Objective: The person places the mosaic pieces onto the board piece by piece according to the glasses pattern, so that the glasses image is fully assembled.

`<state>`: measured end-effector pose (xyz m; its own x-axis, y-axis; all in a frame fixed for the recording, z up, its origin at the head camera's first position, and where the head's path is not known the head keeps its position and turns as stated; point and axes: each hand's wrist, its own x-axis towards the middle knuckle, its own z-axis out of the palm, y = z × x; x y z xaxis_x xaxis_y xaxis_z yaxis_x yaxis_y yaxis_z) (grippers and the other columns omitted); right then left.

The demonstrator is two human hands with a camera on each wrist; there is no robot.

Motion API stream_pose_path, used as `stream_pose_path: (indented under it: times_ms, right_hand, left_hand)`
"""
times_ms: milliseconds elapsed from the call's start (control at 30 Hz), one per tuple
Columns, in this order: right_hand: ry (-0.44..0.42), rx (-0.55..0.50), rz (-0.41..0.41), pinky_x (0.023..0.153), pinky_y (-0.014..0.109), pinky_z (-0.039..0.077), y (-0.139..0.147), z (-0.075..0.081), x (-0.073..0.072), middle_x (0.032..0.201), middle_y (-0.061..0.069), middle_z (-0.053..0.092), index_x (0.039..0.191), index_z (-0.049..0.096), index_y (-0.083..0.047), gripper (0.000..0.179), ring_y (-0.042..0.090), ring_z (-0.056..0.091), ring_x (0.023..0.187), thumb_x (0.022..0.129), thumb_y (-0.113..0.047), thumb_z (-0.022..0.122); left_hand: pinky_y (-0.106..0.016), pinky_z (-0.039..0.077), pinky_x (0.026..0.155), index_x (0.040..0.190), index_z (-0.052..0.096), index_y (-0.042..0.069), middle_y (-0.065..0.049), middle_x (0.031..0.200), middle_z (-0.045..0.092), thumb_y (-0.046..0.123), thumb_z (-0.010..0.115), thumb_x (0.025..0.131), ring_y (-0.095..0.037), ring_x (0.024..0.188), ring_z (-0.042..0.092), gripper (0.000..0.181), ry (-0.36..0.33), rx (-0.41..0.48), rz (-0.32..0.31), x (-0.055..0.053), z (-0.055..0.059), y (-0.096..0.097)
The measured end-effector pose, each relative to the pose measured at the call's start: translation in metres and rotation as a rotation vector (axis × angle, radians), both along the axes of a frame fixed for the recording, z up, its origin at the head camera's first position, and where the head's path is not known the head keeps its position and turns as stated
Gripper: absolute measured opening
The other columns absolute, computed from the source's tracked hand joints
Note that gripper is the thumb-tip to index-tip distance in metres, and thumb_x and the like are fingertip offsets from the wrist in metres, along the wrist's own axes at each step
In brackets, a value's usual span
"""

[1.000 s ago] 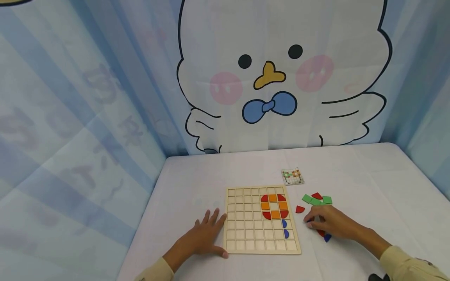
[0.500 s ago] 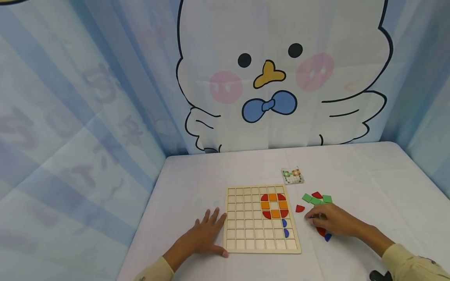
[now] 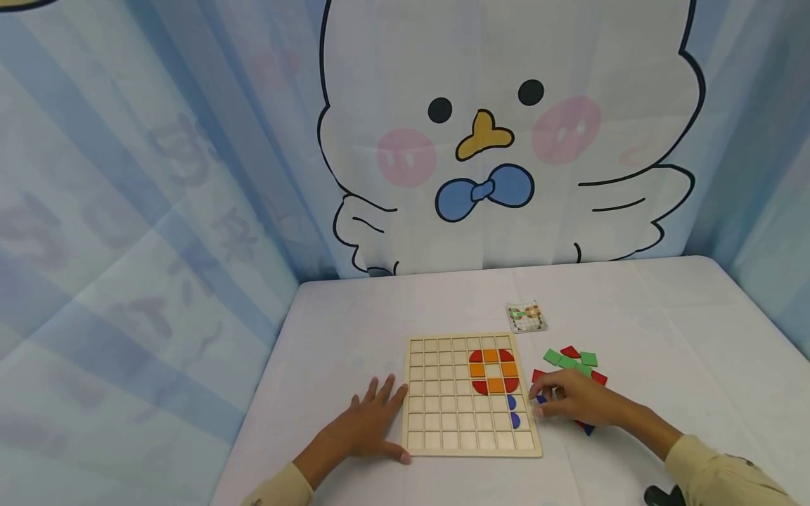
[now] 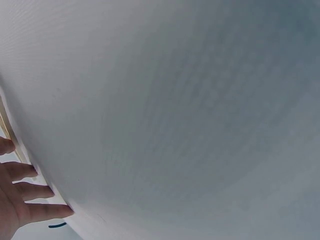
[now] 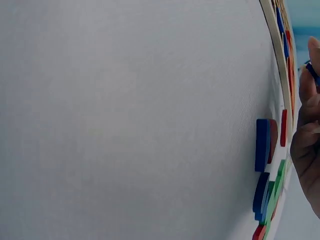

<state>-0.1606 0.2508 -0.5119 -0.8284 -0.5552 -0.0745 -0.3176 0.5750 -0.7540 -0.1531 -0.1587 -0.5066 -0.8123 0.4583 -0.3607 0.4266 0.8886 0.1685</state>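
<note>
A square wooden grid board (image 3: 436,418) lies flat on the table. My left hand (image 3: 367,425), fingers spread, rests at its left edge; thumb and fingertips touch or nearly touch the frame. Between thumb and fingers my right hand (image 3: 579,397) pinches a small blue piece (image 3: 541,399) just off the board's right edge. The right wrist view also catches this blue piece (image 5: 313,73) between the fingertips. Set into the board is a ring of red corner pieces and orange squares (image 3: 491,356). Below the ring sit two blue half-round pieces (image 3: 515,420).
Loose green squares (image 3: 567,362) and red pieces (image 3: 570,351) lie right of the board, with more partly under my right hand. A small pattern card (image 3: 526,318) lies behind them. A black object (image 3: 664,495) shows at the front edge. Printed curtains (image 3: 481,232) hang behind.
My right hand has moved left from the loose pieces to the board's right edge, carrying the blue piece. A red piece behind it has come into view. The left hand stays put.
</note>
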Motion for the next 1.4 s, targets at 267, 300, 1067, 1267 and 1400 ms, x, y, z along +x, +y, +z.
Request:
stream_pose_path:
  times_ms: [267, 300, 1067, 1267, 1400]
  right_hand:
    - [-0.014, -0.027, 0.048, 0.059, 0.02, 0.04, -0.014, 0.0, -0.003, 0.086, -0.012, 0.062, 0.107, 0.073, -0.02, 0.021, 0.003, 0.048, 0.069, 0.091, -0.033, 0.074]
    - [-0.018, -0.025, 0.048, 0.058, 0.02, 0.039, -0.015, -0.001, -0.004, 0.084, -0.012, 0.061, 0.106, 0.074, -0.021, 0.02, 0.003, 0.048, 0.069, 0.091, -0.034, 0.074]
    - [-0.101, -0.12, 0.134, 0.061, 0.02, 0.042, -0.035, -0.006, -0.003, 0.08, -0.008, 0.058, 0.099, 0.072, -0.017, 0.013, 0.003, 0.05, 0.072, 0.09, -0.026, 0.076]
    - [-0.111, -0.068, 0.112, 0.061, 0.02, 0.04, -0.038, -0.004, -0.003, 0.08, -0.01, 0.06, 0.102, 0.076, -0.021, 0.017, 0.004, 0.05, 0.073, 0.088, -0.03, 0.078]
    - [-0.108, -0.036, 0.109, 0.065, 0.021, 0.04, -0.039, -0.003, -0.003, 0.09, -0.01, 0.067, 0.106, 0.077, -0.021, 0.022, 0.004, 0.05, 0.08, 0.087, -0.032, 0.079]
  left_hand:
    - [-0.072, 0.036, 0.106, 0.16, 0.026, 0.017, -0.019, 0.167, 0.019, 0.079, 0.07, 0.067, -0.05, 0.15, 0.02, 0.12, 0.004, 0.003, -0.008, 0.001, 0.0, 0.0]
    - [-0.072, 0.036, 0.106, 0.16, 0.025, 0.017, -0.019, 0.167, 0.018, 0.08, 0.07, 0.068, -0.05, 0.15, 0.02, 0.12, 0.003, 0.003, -0.01, 0.001, 0.0, -0.001]
    - [-0.072, 0.034, 0.107, 0.161, 0.024, 0.018, -0.019, 0.167, 0.018, 0.08, 0.069, 0.067, -0.049, 0.151, 0.019, 0.121, -0.002, 0.005, -0.002, 0.002, 0.004, 0.0]
    - [-0.072, 0.034, 0.107, 0.161, 0.023, 0.018, -0.019, 0.167, 0.017, 0.081, 0.069, 0.067, -0.049, 0.151, 0.018, 0.121, -0.007, 0.003, 0.002, 0.002, 0.001, -0.001]
    - [-0.072, 0.034, 0.107, 0.161, 0.023, 0.018, -0.019, 0.167, 0.016, 0.081, 0.068, 0.068, -0.049, 0.151, 0.018, 0.121, -0.006, 0.003, -0.003, 0.001, 0.0, -0.002]
